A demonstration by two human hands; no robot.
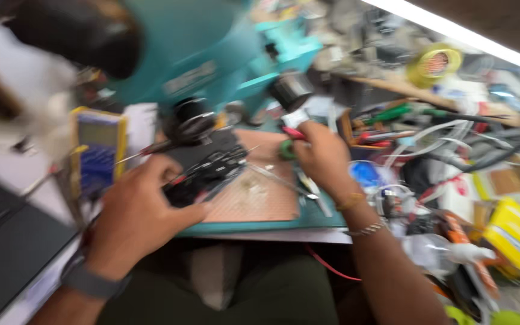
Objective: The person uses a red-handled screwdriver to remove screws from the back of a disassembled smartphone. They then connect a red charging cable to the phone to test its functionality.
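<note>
The picture is blurred by motion. My left hand (138, 212) rests on a black device (207, 171) lying on a brown work mat (260, 198), fingers curled over its near end. My right hand (322, 155) is closed around a small tool with a green and red handle (288, 144) above the mat's far right side. A grey watch band sits on my left wrist and thin bracelets on my right wrist.
A yellow multimeter (97, 147) stands at the left by a dark laptop (7, 241). A teal machine (200, 54) rises behind the mat. At the right lie tangled cables (464, 144), a tape roll (434, 65), a yellow box (513, 232) and several hand tools.
</note>
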